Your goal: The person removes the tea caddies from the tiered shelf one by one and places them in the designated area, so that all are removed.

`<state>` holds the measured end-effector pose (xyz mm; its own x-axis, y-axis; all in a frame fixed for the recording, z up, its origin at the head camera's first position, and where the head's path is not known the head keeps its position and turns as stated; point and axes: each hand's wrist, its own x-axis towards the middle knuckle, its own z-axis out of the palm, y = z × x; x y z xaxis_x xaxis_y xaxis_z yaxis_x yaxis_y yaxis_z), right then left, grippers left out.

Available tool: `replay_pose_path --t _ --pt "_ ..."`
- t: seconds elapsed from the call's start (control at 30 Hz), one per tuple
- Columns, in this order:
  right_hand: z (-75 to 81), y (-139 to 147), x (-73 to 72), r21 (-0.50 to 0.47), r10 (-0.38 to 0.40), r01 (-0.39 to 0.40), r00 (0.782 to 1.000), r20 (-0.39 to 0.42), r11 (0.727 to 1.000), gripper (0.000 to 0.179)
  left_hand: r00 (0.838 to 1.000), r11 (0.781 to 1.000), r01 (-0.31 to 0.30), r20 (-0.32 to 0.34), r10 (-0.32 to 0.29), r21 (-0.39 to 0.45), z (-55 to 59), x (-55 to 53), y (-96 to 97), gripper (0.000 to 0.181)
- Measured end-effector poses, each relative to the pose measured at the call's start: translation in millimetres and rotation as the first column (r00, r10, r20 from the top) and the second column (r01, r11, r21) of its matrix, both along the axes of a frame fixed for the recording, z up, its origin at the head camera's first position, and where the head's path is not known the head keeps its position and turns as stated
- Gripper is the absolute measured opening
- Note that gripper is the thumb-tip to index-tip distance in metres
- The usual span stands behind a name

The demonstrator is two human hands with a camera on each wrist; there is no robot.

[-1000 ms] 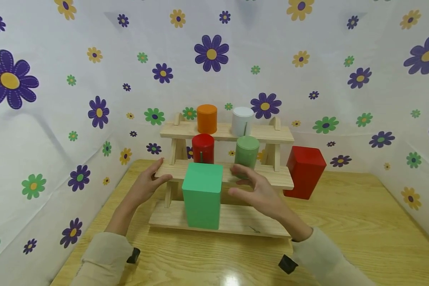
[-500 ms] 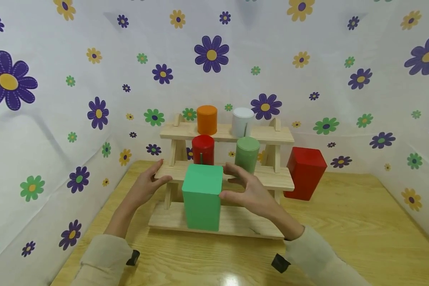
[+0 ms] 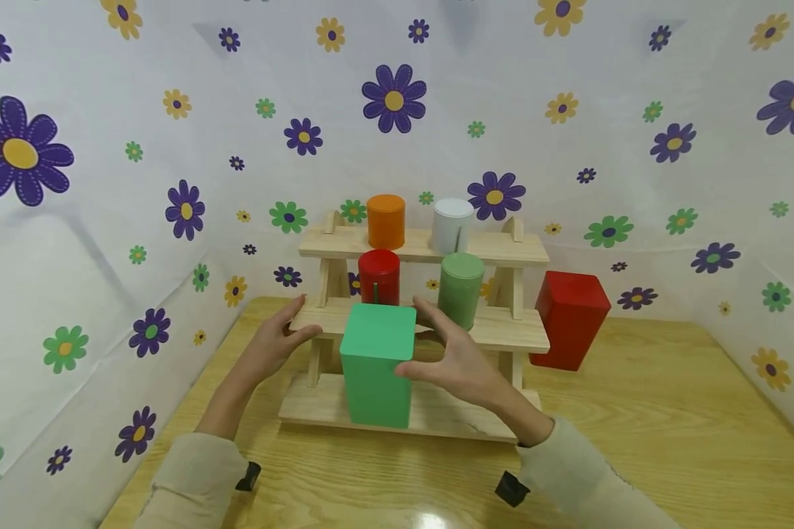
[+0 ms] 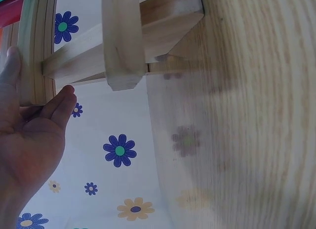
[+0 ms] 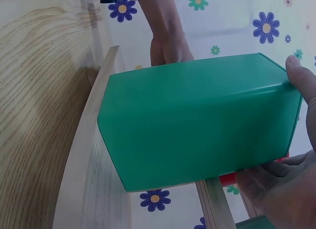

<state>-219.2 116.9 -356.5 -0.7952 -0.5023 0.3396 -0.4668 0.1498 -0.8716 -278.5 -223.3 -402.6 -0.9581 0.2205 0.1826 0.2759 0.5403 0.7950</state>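
Observation:
A three-tier wooden shelf [image 3: 509, 334] stands on the table. My left hand [image 3: 271, 351] grips the left end of its middle board; in the left wrist view that hand [image 4: 34, 145] has the thumb on one face and fingers at the other. On the bottom board, left of centre, stands a tall green box [image 3: 378, 367]. My right hand [image 3: 462, 366] holds the box's upper right side, thumb on the front and fingers behind. Seen from the right wrist, the thumb and fingers of the right hand [image 5: 286, 194] straddle the end of the green box [image 5: 197, 125].
The middle board carries a red canister [image 3: 379, 278] and a light green canister [image 3: 462, 290]. Up on the top board are an orange canister [image 3: 386, 222] and a white canister [image 3: 453, 226]. A red box [image 3: 572, 319] stands on the table [image 3: 662, 411], right of the shelf.
My right hand has moved left from in front of the light green canister to the green box and taken hold of its side. The left hand has stayed at the shelf.

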Motion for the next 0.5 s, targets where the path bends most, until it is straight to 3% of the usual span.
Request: replay_pose_path --t 0.5 --pt "1.4 -6.7 2.4 0.020 -0.031 0.032 0.999 -0.019 0.999 0.099 1.000 1.000 -0.004 0.010 0.004 0.023 1.0 2.7 0.4 0.087"
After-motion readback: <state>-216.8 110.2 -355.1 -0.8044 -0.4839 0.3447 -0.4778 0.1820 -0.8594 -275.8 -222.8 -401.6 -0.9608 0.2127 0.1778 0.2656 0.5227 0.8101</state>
